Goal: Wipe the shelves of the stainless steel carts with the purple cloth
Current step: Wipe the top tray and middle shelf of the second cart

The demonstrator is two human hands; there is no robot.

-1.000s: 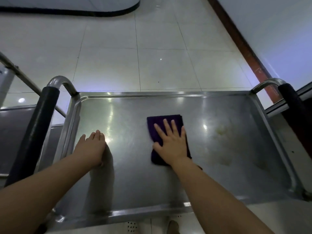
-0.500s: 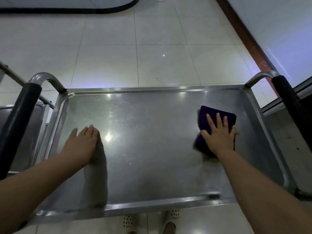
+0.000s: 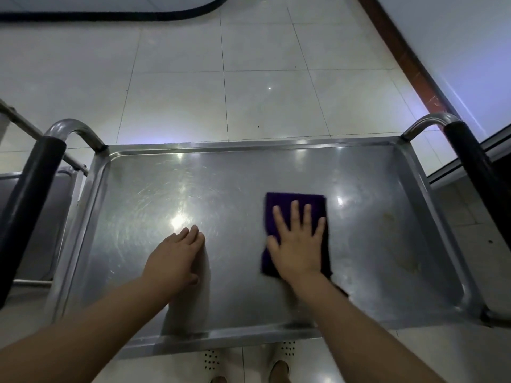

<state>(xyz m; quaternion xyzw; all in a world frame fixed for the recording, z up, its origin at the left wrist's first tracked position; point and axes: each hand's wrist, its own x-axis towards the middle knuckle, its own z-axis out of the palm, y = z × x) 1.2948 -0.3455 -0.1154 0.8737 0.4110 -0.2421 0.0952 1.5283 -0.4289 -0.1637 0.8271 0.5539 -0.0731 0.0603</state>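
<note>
The top shelf of a stainless steel cart (image 3: 154, 194) fills the lower half of the head view, shiny and streaked. A folded purple cloth (image 3: 279, 201) lies flat on it, a little right of centre. My right hand (image 3: 298, 244) presses down on the cloth with straight, spread fingers and covers its near half. My left hand (image 3: 175, 258) rests flat on the bare steel to the left of the cloth, fingers together. A faint yellowish smear (image 3: 398, 244) shows on the shelf's right part.
Black-sleeved handles rise at the cart's left (image 3: 30, 200) and right (image 3: 475, 164) ends. A second steel cart (image 3: 47, 205) stands at the left. White tiled floor (image 3: 249, 78) lies beyond, a wall with a red-brown skirting (image 3: 406, 59) at right. My shoes (image 3: 276, 366) show below the shelf's near edge.
My right hand slid the cloth from the shelf's right end back toward the middle. The left hand now lies nearer the shelf's centre, and the view has shifted.
</note>
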